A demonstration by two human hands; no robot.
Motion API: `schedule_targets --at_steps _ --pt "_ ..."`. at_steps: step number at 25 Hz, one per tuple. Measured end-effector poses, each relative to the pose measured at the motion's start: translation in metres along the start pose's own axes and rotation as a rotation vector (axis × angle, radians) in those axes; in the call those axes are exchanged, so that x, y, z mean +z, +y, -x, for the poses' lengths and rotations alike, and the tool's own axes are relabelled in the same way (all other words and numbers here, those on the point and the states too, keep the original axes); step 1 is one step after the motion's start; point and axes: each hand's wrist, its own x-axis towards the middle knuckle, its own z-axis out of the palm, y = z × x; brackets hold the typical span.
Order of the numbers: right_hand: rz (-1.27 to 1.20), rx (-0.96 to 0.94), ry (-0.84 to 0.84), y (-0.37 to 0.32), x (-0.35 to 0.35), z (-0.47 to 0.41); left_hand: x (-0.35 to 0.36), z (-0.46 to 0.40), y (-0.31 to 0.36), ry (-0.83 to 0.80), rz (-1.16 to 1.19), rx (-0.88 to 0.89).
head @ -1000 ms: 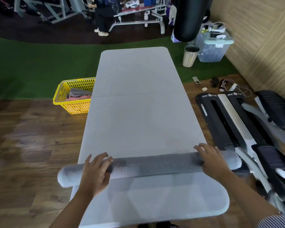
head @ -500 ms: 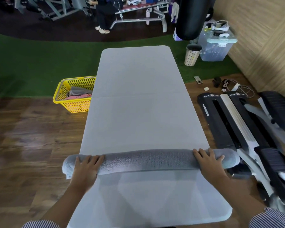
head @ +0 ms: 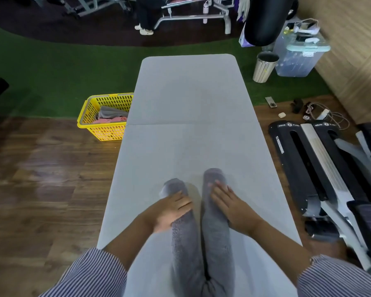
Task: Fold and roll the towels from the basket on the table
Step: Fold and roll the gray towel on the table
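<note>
Half a second earlier the rolled grey towel (head: pixel 216 228) had lain straight across the near end of the desk (head: pixel 191 108) with one hand near each end; now it was bent double, its two halves running side by side away from the person, the bend at the near edge and the two rounded ends pointing up the desk. Both hands had come inward with it. The left hand (head: pixel 169 209) rested on the left half, fingers straight and together, laid flat across the roll with the palm partly turned up at its outer side; its grip was open, pressing rather than clasping. The right hand (head: pixel 231 204) lay on the right half, fingers extended toward that half's far end, likewise open and flat on the cloth. A narrow gap of desk showed between the halves. Striped sleeves (head: pixel 94 275) framed the bottom corners.

A yellow basket (head: pixel 103 129) stood on the wooden floor (head: pixel 41 168) just beside the desk's left edge, holding grey and pink towels (head: pixel 111 115). To the right of the desk lay a black-and-white exercise machine (head: pixel 321 168); farther back stood a slatted bin (head: pixel 265 66) and a clear storage box (head: pixel 298 58).
</note>
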Motion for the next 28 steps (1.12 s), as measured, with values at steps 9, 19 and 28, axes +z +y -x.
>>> schedule_targets --at_steps 9,19,28 --pt "-0.26 0.111 -0.081 -0.009 0.019 -0.003 -0.003 -0.038 -0.018 -0.424 -0.088 -0.146" --pt "-0.574 0.54 -0.199 -0.007 -0.038 0.02 -0.011 -0.049 0.044 -0.45 -0.1 -0.591" --pt "-0.063 0.478 -0.838 -0.035 -0.068 0.037 -0.003 -0.008 0.08 -0.485 0.081 -0.664"
